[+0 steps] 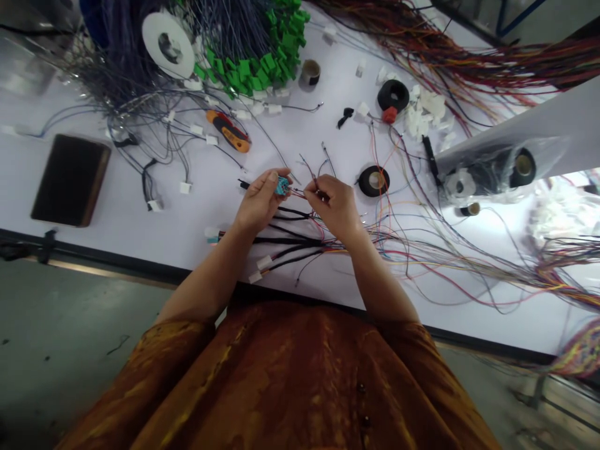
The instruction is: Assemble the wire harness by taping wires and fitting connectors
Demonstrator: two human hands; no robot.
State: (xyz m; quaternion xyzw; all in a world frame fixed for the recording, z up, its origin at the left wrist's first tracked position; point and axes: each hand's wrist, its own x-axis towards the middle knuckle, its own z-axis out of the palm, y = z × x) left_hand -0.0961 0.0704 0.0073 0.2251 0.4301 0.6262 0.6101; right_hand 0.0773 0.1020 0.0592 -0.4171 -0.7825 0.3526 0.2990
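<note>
My left hand (260,199) is closed around a small blue connector (282,185), its face turned to the right. Just to the right of it, my right hand (334,203) pinches a thin wire (297,190) between thumb and fingertips, close to the connector. I cannot tell whether the wire's tip is inside the connector. Below both hands, a wire harness (300,240) with black-taped branches lies on the table. White connectors (264,262) end some of its branches, and its loose coloured wires run off to the right.
A phone-like dark slab (70,180) lies at left, an orange cutter (228,131) above my hands. A black tape roll (374,181) lies to the right. Green-ended wire bundles (253,72) and a white spool (167,45) fill the back; a plastic bag (501,175) lies far right.
</note>
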